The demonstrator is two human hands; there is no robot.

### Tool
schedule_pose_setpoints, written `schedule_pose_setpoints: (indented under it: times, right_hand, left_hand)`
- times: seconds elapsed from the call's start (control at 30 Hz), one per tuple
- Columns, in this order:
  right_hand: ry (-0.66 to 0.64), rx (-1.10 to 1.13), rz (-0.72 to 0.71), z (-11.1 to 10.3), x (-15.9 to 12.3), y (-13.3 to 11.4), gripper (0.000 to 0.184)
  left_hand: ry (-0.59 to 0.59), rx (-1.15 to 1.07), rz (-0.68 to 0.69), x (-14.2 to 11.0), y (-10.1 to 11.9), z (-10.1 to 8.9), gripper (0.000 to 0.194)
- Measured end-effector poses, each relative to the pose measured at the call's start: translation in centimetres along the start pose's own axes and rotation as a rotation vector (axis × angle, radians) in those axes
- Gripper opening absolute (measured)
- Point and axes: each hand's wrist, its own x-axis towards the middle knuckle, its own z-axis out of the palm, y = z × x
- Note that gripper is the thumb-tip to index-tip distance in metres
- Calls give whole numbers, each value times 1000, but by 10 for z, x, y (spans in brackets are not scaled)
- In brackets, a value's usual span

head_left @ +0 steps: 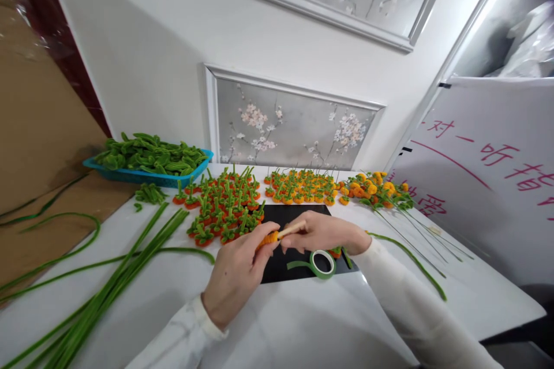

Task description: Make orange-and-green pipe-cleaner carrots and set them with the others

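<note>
My left hand (242,271) is closed around a small orange fuzzy pipe-cleaner piece (269,240). A pale wooden-looking stick (291,230) meets the orange piece, and my right hand (322,230) pinches this stick between thumb and fingers. Whether the stick goes into the piece I cannot tell. Both hands are over a black mat (277,271). Just below my right hand lies a roll of green tape (322,265) with its loose end pointing left. Part of an orange and green piece (336,252) shows beside the roll, mostly hidden by my right wrist.
Behind my hands stand rows of red-orange pieces with green stems (229,202) and yellow-orange ones (303,187). Wired orange flowers (372,187) lie to the right. At left are a blue basket (142,177) of green pieces and long green pipe cleaners (108,282).
</note>
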Motion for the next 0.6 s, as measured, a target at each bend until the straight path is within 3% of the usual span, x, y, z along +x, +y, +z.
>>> schedule_pose_setpoints:
  times: [0.1,0.3,0.43,0.6]
  right_hand:
    - [51,-195,-29,10,-8,-11,22]
    - [165,-676,93,29,-27,-38,16]
    - [242,-791,133,33,-32,-50,15]
    - [260,-816,73,29,-28,-50,14]
  left_hand:
    - [-20,-38,-32,3,-4,1,27]
    - [-109,-56,-85,7,-5,2,24]
    - [-186,2,-92,8,-1,-1,22]
    - [-250,41,-53,8,3,-3,22]
